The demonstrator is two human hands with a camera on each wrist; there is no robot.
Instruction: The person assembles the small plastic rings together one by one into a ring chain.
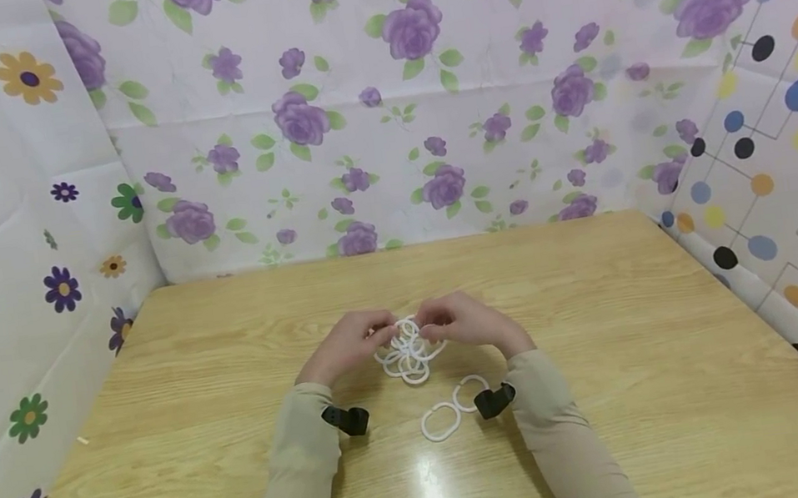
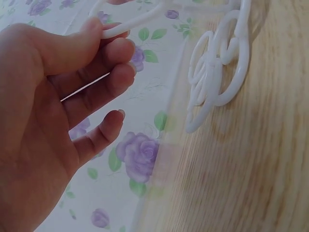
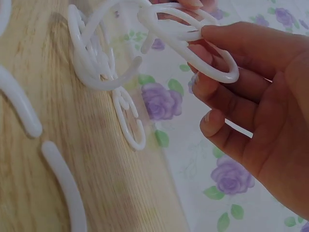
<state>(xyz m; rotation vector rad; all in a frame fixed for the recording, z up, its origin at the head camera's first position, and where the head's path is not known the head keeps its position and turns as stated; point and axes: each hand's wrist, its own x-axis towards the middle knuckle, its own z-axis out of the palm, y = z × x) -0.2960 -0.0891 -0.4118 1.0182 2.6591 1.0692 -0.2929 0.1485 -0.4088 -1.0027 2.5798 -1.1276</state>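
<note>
Both hands meet over a tangle of white plastic curtain rings (image 1: 416, 380) near the middle of the table. Between thumb and index finger, my left hand (image 1: 353, 344) pinches one white ring (image 2: 140, 21); its other fingers are bent loosely below. My right hand (image 1: 468, 322) faces it from the other side, its thumb and fingers pinching another ring (image 3: 207, 68) of the tangle. Several linked rings (image 2: 233, 92) hang down between the hands, close to the wood. Two loose rings, one nearer (image 1: 439, 440) and one farther (image 1: 470, 378), lie toward me, each with a gap in its loop.
The wooden table (image 1: 201, 410) reaches back to a purple-flowered cloth (image 1: 386, 150). Patterned sheets also stand at the left (image 1: 16, 274) and right (image 1: 783, 173). A small white piece (image 1: 82, 440) lies by the left edge. Black devices (image 1: 347, 419) sit on both wrists.
</note>
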